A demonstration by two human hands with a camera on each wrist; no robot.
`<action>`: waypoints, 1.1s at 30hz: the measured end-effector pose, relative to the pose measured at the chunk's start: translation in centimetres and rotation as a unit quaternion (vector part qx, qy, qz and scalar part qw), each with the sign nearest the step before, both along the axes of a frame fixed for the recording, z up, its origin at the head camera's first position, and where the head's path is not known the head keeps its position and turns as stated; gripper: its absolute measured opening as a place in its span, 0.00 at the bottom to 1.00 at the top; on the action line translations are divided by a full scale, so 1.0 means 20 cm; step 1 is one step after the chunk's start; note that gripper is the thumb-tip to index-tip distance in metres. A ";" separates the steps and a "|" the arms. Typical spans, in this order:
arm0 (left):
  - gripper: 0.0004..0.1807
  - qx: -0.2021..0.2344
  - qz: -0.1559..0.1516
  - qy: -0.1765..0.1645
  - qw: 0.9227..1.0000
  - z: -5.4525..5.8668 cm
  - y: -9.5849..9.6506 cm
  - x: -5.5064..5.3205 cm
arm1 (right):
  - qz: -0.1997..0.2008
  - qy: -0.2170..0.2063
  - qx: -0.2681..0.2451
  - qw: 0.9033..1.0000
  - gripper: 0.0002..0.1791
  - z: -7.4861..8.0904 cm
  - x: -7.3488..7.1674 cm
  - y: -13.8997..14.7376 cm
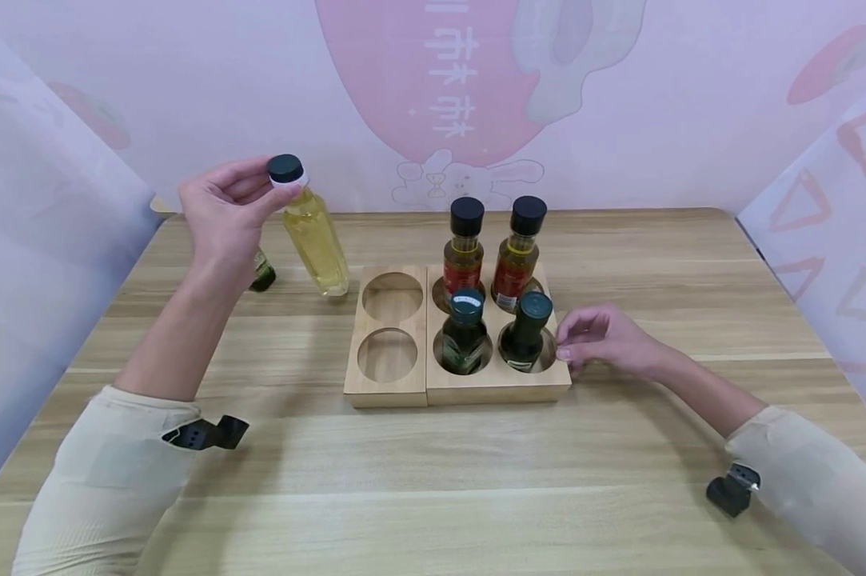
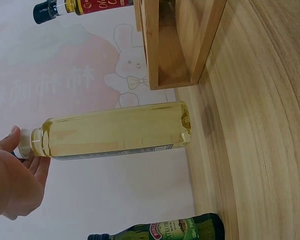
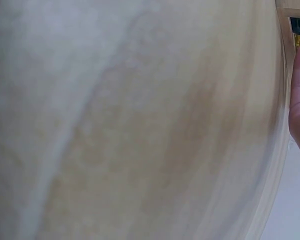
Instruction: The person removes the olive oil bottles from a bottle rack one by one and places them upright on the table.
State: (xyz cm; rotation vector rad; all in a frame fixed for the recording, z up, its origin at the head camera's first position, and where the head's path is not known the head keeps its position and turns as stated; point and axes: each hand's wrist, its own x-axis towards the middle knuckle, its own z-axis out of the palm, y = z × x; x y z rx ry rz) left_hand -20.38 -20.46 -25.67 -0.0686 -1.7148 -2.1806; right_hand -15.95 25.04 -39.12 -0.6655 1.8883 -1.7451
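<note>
My left hand (image 1: 224,204) grips a clear glass bottle (image 1: 316,244) of pale yellow liquid by its neck, just below the dark cap. The bottle leans, its base low near the tabletop, left of a wooden bottle rack (image 1: 490,394). At the rack's right side, my right hand (image 1: 608,340) holds the edge with thumb and bent fingers. Two red-labelled bottles with black caps, one of them the left bottle (image 1: 463,268), stand in the back holes. Two dark green bottles, including the left one (image 1: 464,344), occupy the front holes.
A two-hole wooden section (image 1: 385,394) abuts the rack's left side; its round holes show bare wood. Behind my left wrist is a green labelled bottle (image 2: 175,230), mostly hidden in the head view. A printed backdrop (image 1: 260,96) rises along the table's (image 1: 433,496) back edge.
</note>
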 end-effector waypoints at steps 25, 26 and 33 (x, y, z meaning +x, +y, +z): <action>0.21 0.008 0.034 -0.040 0.999 -0.05 -0.05 -0.09 | -0.001 0.029 0.003 1.000 0.04 0.00 -0.01 0.00; 0.21 0.009 0.035 -0.040 0.999 -0.05 -0.05 -0.09 | -0.001 0.030 0.004 1.000 0.04 0.00 -0.01 0.00; 0.21 0.017 0.035 -0.038 0.999 -0.06 -0.07 -0.11 | -0.001 0.028 0.004 1.000 0.12 -0.01 -0.01 0.01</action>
